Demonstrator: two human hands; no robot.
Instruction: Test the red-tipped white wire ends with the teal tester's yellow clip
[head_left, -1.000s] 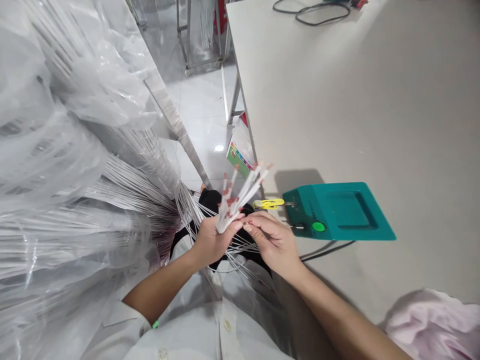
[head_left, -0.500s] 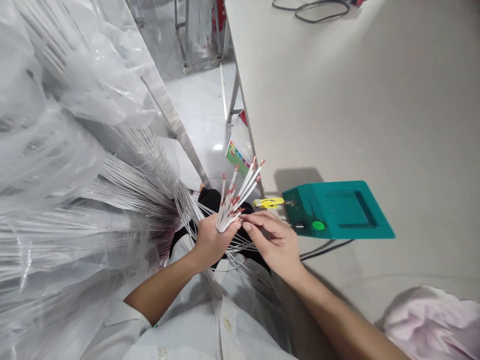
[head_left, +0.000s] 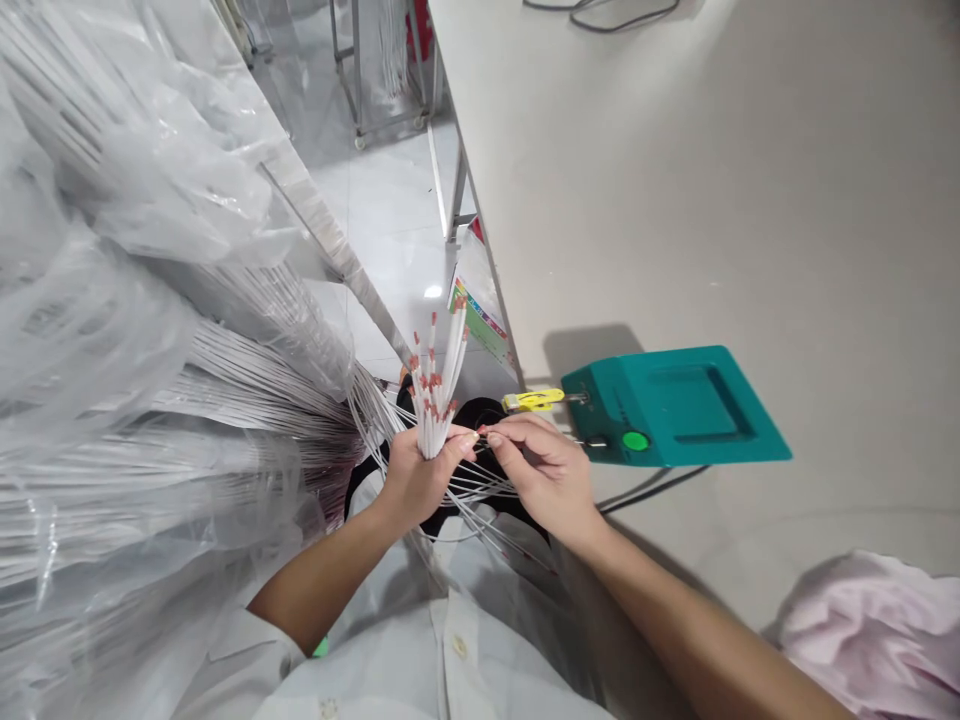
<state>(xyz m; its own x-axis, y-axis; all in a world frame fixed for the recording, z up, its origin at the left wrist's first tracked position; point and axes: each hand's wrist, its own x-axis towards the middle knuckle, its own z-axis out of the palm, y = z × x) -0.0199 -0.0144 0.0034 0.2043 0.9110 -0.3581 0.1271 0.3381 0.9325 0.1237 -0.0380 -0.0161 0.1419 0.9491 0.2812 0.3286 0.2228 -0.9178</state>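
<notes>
My left hand (head_left: 421, 475) is wrapped round a bundle of white wires (head_left: 435, 415), whose copper-coloured ends point up and away from me. The rest of the wires trail below across my lap. Close beside it, my right hand (head_left: 546, 468) pinches the reddish tip of a single wire (head_left: 482, 431) between thumb and forefinger. The thumb of my left hand reaches toward that same tip. Just past my right fingers a teal device (head_left: 675, 410) with a green round button rests on the table, with a yellow clip (head_left: 534, 400) on a lead at its left side.
Long bundles of white wires in clear plastic (head_left: 247, 370) fill the left side. The pale table (head_left: 675, 200) spans the right, bearing a black cable (head_left: 622, 22) and a pink cloth (head_left: 870, 640). A printed box (head_left: 480, 300) and a wheeled metal rack (head_left: 356, 80) stand on the floor.
My left hand has shifted slightly left with the bundle, whose ends now stand more upright and closer together. The gap between my hands has widened, and the pinched wire tip shows between them.
</notes>
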